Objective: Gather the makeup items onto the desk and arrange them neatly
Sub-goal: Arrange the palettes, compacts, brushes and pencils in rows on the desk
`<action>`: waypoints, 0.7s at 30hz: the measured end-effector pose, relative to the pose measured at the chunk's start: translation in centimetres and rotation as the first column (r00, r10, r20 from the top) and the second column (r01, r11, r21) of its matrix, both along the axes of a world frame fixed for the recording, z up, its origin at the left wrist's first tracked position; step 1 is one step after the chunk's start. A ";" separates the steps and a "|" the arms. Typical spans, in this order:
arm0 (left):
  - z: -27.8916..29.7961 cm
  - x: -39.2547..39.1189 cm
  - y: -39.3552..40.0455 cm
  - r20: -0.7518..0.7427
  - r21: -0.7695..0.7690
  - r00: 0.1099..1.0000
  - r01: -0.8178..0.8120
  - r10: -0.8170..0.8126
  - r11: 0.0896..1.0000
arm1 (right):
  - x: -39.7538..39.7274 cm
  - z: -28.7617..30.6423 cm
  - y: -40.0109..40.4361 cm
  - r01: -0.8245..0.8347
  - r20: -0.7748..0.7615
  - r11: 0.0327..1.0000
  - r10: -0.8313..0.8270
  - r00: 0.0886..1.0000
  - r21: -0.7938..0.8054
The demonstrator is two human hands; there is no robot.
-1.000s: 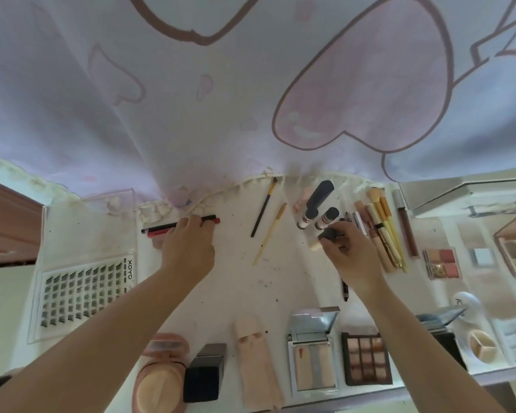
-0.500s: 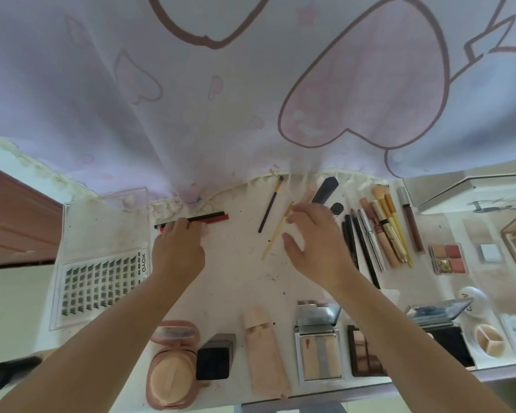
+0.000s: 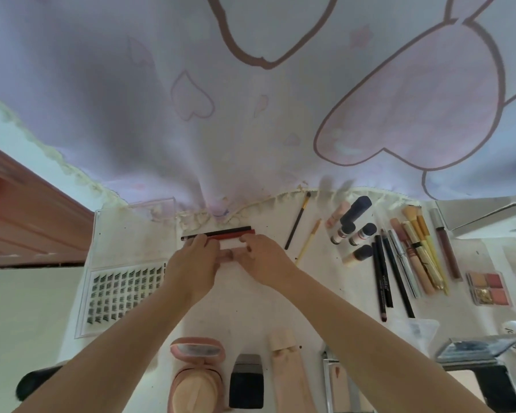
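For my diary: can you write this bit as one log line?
step: lining up pencils | left hand: touching red and black pencils | right hand: touching them too | place: desk

At the far side hangs a pale lilac curtain [image 3: 191, 84] printed with brown-outlined pink hearts. On the white desk [image 3: 251, 308] lie a black and a red pencil [image 3: 221, 232], yellow and gold brushes [image 3: 426, 248] on the right, a pink cushion compact [image 3: 195, 380] near, and a peach-and-coral palette [image 3: 487, 289].
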State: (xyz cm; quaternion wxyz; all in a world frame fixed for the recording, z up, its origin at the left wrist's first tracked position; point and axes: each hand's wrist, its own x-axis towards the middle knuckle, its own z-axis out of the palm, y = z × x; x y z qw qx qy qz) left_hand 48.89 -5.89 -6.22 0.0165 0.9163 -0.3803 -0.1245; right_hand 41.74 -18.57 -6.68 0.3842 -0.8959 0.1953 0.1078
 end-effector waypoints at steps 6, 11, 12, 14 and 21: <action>2.3 -1.5 -1.2 -0.060 -0.345 0.996 0.039 -0.064 0.938 | 0.0 2.6 -1.8 0.489 -0.290 0.675 -0.395 0.872 0.552; 4.9 -2.7 -2.4 -0.205 -0.618 0.968 -0.015 -0.143 0.786 | -1.3 5.8 -3.2 0.384 -0.045 0.605 -0.498 0.866 0.698; 5.1 -3.0 -2.5 -0.280 -0.649 0.947 -0.065 -0.158 0.758 | -1.9 6.3 -3.3 0.352 0.031 0.632 -0.512 0.858 0.691; 5.6 -3.7 -3.1 -0.485 -0.676 0.857 -0.240 -0.175 0.697 | -2.9 7.0 -3.8 0.292 0.214 0.761 -0.487 0.847 0.580; 6.8 -4.0 -3.9 -0.709 -0.556 0.659 -0.305 -0.250 0.773 | -6.4 10.3 -7.9 -0.059 0.261 0.921 -0.048 0.964 0.385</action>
